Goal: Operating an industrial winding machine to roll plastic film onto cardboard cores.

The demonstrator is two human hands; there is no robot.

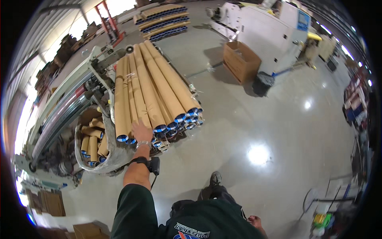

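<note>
My left hand rests on the near ends of long brown cardboard tubes, with its fingers spread over them. The tubes lie side by side in a stacked pile, and their open near ends show blue inside. My left wrist wears a metal-coloured band and, further up, a black strap with a small dark device. Low at the right of my body, my right hand shows only in part. Its fingers look curled, and whether they hold anything is hidden.
A plastic-lined bin of short tube pieces stands left of the pile, beside a roller machine. Another tube stack lies behind. To the right are a cardboard box, a black bucket and a large white machine.
</note>
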